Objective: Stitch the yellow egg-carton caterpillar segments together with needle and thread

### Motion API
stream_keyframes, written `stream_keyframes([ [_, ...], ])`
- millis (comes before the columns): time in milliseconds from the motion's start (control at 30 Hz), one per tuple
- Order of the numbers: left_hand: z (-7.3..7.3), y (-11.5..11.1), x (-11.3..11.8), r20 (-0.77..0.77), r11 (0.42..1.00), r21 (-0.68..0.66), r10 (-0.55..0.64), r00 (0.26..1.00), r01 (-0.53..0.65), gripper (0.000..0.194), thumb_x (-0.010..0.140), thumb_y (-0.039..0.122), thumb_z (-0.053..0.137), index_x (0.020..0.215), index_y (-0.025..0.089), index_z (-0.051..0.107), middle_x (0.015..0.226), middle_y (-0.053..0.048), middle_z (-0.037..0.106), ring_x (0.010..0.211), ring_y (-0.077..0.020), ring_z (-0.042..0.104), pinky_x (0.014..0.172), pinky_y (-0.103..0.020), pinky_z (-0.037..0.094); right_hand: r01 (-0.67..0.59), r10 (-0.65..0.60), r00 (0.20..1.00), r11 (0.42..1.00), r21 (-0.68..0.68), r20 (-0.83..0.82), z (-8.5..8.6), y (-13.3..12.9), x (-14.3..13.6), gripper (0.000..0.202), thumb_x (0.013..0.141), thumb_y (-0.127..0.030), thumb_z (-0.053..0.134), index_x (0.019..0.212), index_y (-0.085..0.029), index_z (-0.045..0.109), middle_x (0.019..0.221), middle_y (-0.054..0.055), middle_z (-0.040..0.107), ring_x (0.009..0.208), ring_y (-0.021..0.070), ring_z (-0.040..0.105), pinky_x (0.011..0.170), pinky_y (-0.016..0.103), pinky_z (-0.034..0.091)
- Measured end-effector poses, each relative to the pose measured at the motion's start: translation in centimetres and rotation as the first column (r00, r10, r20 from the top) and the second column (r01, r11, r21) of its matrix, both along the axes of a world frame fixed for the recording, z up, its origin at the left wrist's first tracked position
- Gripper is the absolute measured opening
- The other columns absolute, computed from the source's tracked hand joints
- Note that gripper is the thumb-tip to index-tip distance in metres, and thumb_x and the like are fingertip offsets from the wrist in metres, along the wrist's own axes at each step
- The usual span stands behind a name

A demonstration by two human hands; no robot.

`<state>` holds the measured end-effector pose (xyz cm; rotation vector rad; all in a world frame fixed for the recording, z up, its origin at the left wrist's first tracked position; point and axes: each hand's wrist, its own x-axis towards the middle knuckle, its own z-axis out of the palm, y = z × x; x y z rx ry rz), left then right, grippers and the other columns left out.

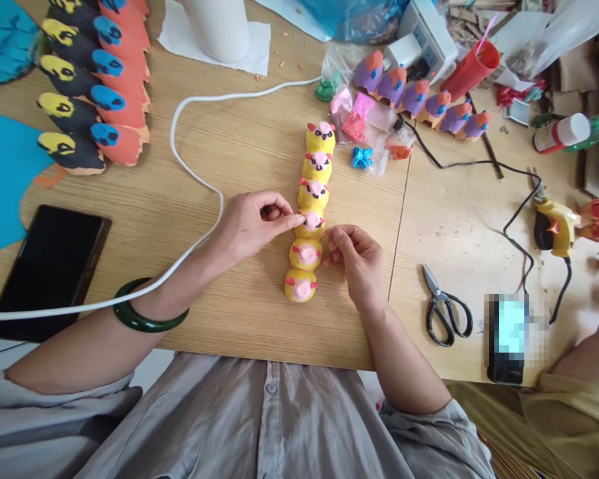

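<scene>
Yellow row (pixel 310 205) of six pink-faced lumps sits mid-table, between the two hands. Left hand (pixel 252 219): thumb and forefinger nearly together at the fourth lump's face, thumb tip over its left side; can't tell if a bit is pinched there. Right hand (pixel 357 256): fingers curled, thumb close to forefinger, just beside the row; nothing visible held, though the grip's inside is hidden. Main risk, my guess: too hard a push at the fourth face dents it or smears the dark marks, especially as the thumb blocks the view. Row could also skid or twist if the right hand isn't bracing it. White cable (pixel 172 133) runs along the left forearm, so an arm swing could snag it. Scissors (pixel 446 303) well apart, low risk.
</scene>
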<state>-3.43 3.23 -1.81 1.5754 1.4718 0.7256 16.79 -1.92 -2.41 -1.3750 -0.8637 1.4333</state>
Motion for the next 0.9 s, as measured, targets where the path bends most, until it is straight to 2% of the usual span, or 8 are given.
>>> stream_keyframes([
  [167,-0.2,-0.1,-0.1,0.062,1.000,0.004,0.013,0.998,-0.014,0.031,0.082,0.050,0.078,0.075,0.021,0.072,0.069,0.000,0.064,0.065,-0.0140,0.049,0.063,-0.030,0.035,0.005,-0.005,1.000,1.000,-0.011,0.018,0.1,0.0,0.0,0.031,0.086,-0.050,0.080,0.083,-0.021,0.073,0.069,-0.003,0.059,0.060,0.0104,0.053,0.056,0.025,0.055],
  [300,0.7,-1.1,0.1,0.269,0.991,-0.109,0.099,0.958,-0.072,0.025,0.087,0.044,0.075,0.083,0.020,0.075,0.074,-0.001,0.068,0.065,-0.0133,0.053,0.061,-0.028,0.041,0.000,0.000,1.000,1.000,0.020,0.015,0.0,0.0,0.0,0.029,0.090,-0.050,0.076,0.087,-0.021,0.073,0.071,-0.003,0.059,0.060,0.0097,0.054,0.057,0.025,0.055],
  [367,1.2,-1.8,0.7,0.445,0.978,-0.183,0.172,0.879,-0.098,0.021,0.087,0.040,0.076,0.090,0.019,0.078,0.076,-0.001,0.070,0.063,-0.0119,0.056,0.061,-0.026,0.046,0.024,-0.025,0.999,0.998,0.060,0.022,-0.2,0.0,0.0,0.028,0.093,-0.050,0.072,0.091,-0.022,0.073,0.072,-0.004,0.059,0.059,0.0094,0.054,0.057,0.024,0.054],
  [500,1.5,-3.3,2.2,0.767,0.962,-0.272,0.228,0.600,-0.018,0.027,0.085,0.025,0.075,0.110,0.019,0.082,0.106,-0.006,0.082,0.101,-0.0183,0.076,0.098,-0.033,0.061,0.066,-0.103,0.982,0.972,0.224,0.157,-0.9,-0.1,0.2,0.027,0.095,-0.050,0.070,0.099,-0.023,0.072,0.082,-0.003,0.064,0.062,0.0098,0.056,0.059,0.025,0.055],
  [567,1.2,-3.9,2.6,0.802,0.962,-0.271,0.222,0.554,0.007,0.031,0.084,0.022,0.076,0.114,0.020,0.083,0.116,-0.007,0.082,0.111,-0.0212,0.077,0.108,-0.038,0.060,0.046,-0.141,0.958,0.935,0.351,0.249,-1.1,-0.2,0.3,0.023,0.097,-0.045,0.068,0.104,-0.024,0.073,0.091,0.000,0.067,0.071,0.0121,0.060,0.063,0.026,0.056],
  [733,-0.1,-5.0,2.9,0.791,0.966,-0.246,0.156,0.591,0.075,0.044,0.091,0.030,0.078,0.134,0.023,0.076,0.130,-0.009,0.079,0.111,-0.0244,0.079,0.103,-0.038,0.064,-0.178,-0.178,0.872,0.753,0.633,0.456,-0.7,-0.6,0.5,0.020,0.101,-0.029,0.063,0.116,-0.028,0.077,0.100,0.005,0.066,0.091,0.0181,0.064,0.073,0.033,0.059],
  [800,-0.5,-5.3,2.8,0.767,0.976,-0.205,0.109,0.632,0.079,0.057,0.094,0.034,0.077,0.149,0.024,0.065,0.135,-0.010,0.077,0.111,-0.0252,0.080,0.100,-0.037,0.066,-0.266,-0.180,0.843,0.679,0.684,0.507,-0.5,-0.6,0.6,0.023,0.101,-0.026,0.063,0.119,-0.029,0.078,0.102,0.006,0.067,0.095,0.0200,0.064,0.076,0.035,0.059],
  [900,-0.8,-5.6,2.5,0.703,0.990,-0.127,0.051,0.709,0.054,0.069,0.097,0.038,0.074,0.161,0.025,0.051,0.138,-0.011,0.075,0.118,-0.0273,0.077,0.100,-0.036,0.066,-0.372,-0.204,0.769,0.627,0.684,0.605,-0.4,-0.6,0.6,0.024,0.101,-0.026,0.065,0.120,-0.030,0.080,0.101,0.007,0.067,0.095,0.0222,0.064,0.081,0.042,0.058],
])
